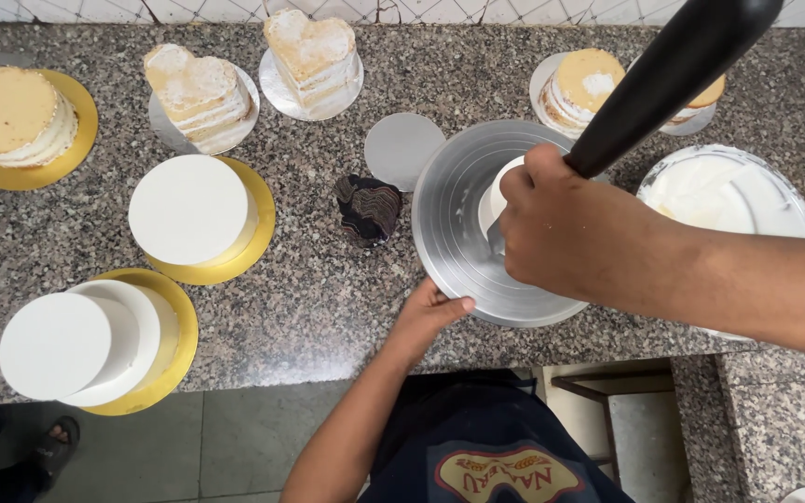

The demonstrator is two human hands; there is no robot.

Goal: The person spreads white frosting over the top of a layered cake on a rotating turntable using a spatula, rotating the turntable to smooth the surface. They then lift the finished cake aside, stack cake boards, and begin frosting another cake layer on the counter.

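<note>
Turntable, a grey metal disc at the table's front edge, is steadied by the left hand, fingers closed on its rim. The right hand grips a black-handled spatula against the small white cake; smoothing appears in hand, calling next for slow rotation. No packages or labels are visible.

Speckled grey granite counter, silver turntable, white iced cakes, gold boards, black handle
</note>
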